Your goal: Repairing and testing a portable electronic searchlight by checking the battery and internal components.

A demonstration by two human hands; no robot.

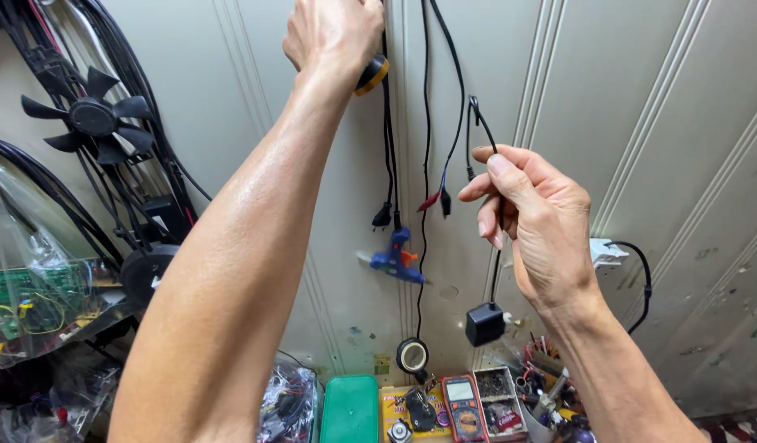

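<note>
- The left hand [333,33] is raised high on the wall panel [641,123], fingers closed around a black-and-yellow handle [372,75].
- The right hand [533,221], lower and right of that handle, pinches a thin black cord [482,123].
- A black adapter [485,323] dangles from the cord below this hand.
- A blue glue gun [397,258] hangs below the handle.

Cluttered bench [378,414]: multimeter [463,408], green box [350,408].
</note>
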